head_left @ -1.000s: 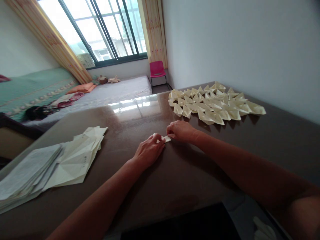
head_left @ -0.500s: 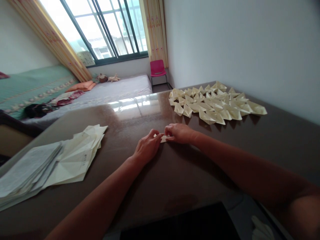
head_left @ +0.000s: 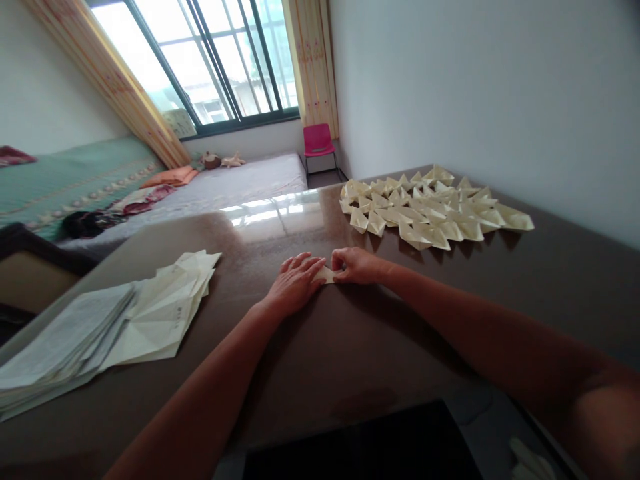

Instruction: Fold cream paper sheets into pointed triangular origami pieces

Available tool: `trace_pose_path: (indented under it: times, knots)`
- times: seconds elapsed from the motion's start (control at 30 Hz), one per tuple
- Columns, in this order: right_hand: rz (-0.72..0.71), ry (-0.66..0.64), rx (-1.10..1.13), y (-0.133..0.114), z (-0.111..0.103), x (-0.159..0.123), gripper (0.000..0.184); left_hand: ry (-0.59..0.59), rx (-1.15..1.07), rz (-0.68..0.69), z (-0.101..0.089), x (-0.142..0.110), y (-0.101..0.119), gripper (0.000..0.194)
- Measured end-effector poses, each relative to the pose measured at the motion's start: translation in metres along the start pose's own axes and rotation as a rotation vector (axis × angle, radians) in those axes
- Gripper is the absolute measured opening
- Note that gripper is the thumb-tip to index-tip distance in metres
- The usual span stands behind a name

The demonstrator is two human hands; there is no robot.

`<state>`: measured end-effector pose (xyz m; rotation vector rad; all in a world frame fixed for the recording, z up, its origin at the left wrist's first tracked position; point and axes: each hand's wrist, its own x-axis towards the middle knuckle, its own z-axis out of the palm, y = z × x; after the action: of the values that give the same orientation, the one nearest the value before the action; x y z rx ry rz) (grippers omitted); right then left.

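Note:
Between my hands, a small folded piece of cream paper (head_left: 327,275) lies on the brown table (head_left: 310,373), mostly covered by fingers. My left hand (head_left: 296,283) rests flat over its left part with the fingers stretched out. On the other side, my right hand (head_left: 359,265) has its thumb and curled fingers pinched at the paper's right end. Beyond the right hand stand several folded paper boats (head_left: 425,210), packed close together in rows.
At the left of the table lies a stack of loose paper sheets (head_left: 75,330), with creased cream sheets (head_left: 163,310) beside it. A bed (head_left: 250,170) and a pink chair (head_left: 319,140) stand beyond the table. A white wall (head_left: 475,93) runs along the right.
My left hand has gone from a pinch at the paper to lying flat with its fingers extended. My right hand stays at the paper's right end. The view has shifted slightly.

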<state>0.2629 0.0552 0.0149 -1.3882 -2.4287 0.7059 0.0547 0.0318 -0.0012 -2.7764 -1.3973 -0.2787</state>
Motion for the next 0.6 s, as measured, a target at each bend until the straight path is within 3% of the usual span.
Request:
trace_pose_path:
  times: [0.13,0.43,0.6]
  knots:
    - [0.078,-0.019,-0.011,-0.002,-0.003,0.000,0.028,0.045,0.014,0.013,-0.001,0.001,-0.004,0.047]
    - [0.095,-0.095,0.030,0.000,-0.002,0.003,0.022,0.113,-0.005,0.051,-0.003,0.000,-0.001,0.040]
    - [0.031,0.010,0.123,0.004,0.002,0.004,0.023,0.170,0.004,0.098,-0.008,-0.001,0.006,0.039]
